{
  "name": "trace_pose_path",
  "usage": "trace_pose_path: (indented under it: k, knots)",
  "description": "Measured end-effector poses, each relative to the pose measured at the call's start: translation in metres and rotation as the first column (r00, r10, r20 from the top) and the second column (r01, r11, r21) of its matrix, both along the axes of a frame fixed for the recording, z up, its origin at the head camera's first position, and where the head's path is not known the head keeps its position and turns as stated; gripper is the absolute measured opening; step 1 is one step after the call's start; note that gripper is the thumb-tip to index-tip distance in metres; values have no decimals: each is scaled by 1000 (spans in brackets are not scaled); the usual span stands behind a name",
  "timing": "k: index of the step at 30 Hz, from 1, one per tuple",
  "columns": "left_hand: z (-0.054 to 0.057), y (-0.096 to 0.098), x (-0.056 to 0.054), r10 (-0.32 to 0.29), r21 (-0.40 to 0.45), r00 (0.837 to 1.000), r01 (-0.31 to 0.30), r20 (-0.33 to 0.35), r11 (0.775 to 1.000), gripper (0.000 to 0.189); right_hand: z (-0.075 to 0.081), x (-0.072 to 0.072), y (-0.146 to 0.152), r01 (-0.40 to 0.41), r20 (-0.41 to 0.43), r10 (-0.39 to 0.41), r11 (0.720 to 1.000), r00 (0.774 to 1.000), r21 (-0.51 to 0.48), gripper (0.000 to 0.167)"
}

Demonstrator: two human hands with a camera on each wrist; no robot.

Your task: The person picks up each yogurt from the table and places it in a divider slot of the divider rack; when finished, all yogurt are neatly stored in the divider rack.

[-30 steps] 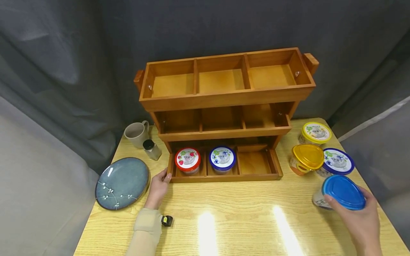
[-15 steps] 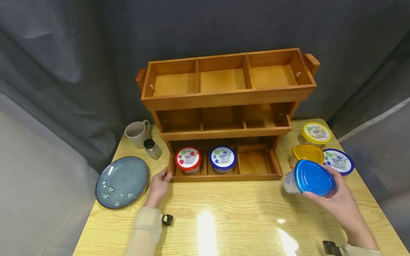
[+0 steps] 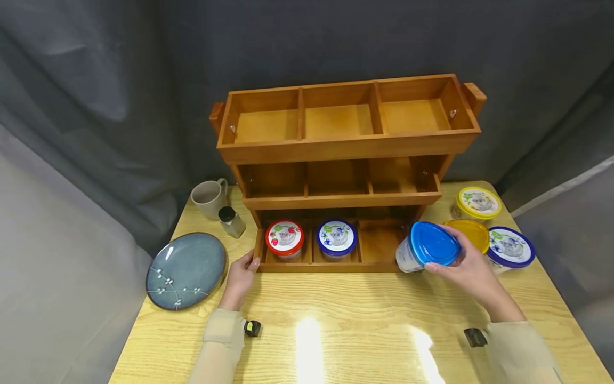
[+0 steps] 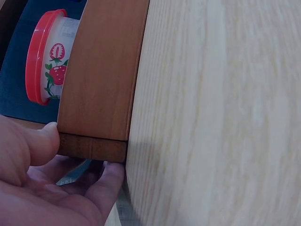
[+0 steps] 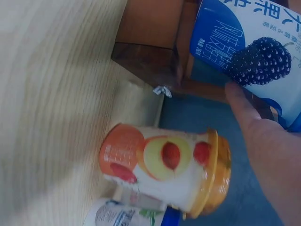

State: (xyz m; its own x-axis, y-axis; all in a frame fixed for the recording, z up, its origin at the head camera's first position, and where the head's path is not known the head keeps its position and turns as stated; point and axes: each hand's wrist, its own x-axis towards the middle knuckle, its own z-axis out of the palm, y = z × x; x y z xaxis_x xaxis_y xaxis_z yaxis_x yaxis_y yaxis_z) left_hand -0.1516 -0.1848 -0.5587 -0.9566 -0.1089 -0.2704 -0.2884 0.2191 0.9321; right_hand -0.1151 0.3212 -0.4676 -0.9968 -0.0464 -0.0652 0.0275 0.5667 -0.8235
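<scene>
My right hand grips a blue-lidded tub, tilted, at the right front corner of the wooden rack's bottom tray. In the right wrist view, a dark berry is printed on this blue-lidded tub. My left hand holds the tray's left end, thumb on one side and fingers on the other, as the left wrist view also shows. A red-lidded tub occupies the tray's left compartment and a tub with a blue-rimmed lid the middle one. The right compartment is partly hidden behind the held tub.
Right of the rack stand a yellow-rimmed tub, an orange-lidded tub partly behind my right hand, and another blue-rimmed tub. At left are a mug, a small black-capped jar and a blue plate. Two tiers rise above the tray.
My right hand has carried the blue-lidded tub from the table's right side leftward and away from me to the tray's right corner. The left hand keeps its hold on the tray.
</scene>
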Motion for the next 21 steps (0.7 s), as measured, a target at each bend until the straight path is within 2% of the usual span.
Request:
trace_pose_path:
  k: [8, 21]
  knots:
    - [-2, 2, -3, 19, 29, 1000, -19, -18, 999, 49, -9, -30, -10, -76, -23, 76, 997, 997, 9, 95]
    - [-1, 2, -3, 22, 35, 1000, -21, -22, 999, 48, -24, -65, -25, -209, -9, 209, 977, 978, -38, 96]
